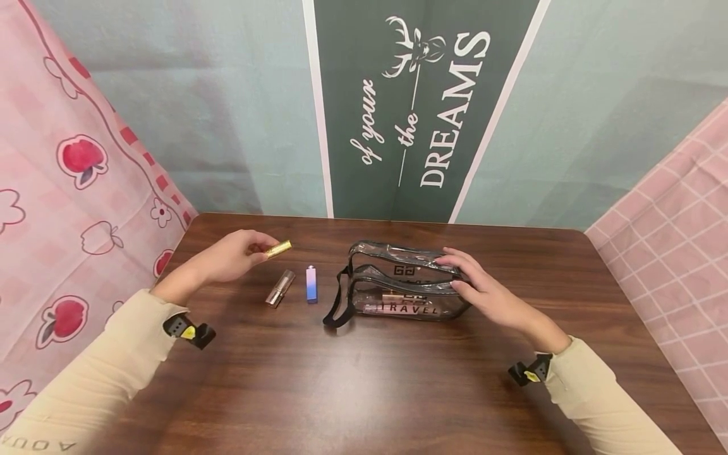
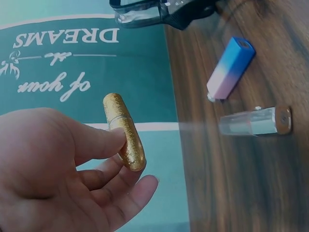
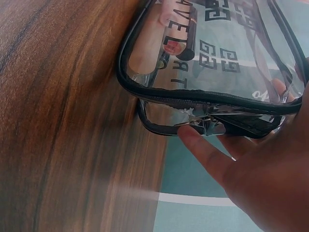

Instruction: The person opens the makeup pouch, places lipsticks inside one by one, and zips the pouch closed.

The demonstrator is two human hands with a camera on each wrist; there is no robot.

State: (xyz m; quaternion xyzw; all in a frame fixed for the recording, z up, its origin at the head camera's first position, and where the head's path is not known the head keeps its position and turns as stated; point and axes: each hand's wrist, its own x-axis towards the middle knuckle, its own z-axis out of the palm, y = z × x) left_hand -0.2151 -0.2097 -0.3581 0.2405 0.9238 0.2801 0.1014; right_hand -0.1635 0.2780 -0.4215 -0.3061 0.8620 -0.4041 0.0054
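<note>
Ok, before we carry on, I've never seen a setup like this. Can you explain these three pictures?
There is no robot here: these are a person's bare hands. The wide picture comes from a camera worn on the head, looking forward and down. The other two come from cameras worn on the wrists, each watching its own hand.

On the brown wood-grain table stands a clear plastic bag with black trim, with at least one small tube showing inside. Left of it lie a blue-and-pink tube and a shiny brownish tube.

The left hand holds a glittery gold tube above the table. The right hand holds the bag's right end.
</note>
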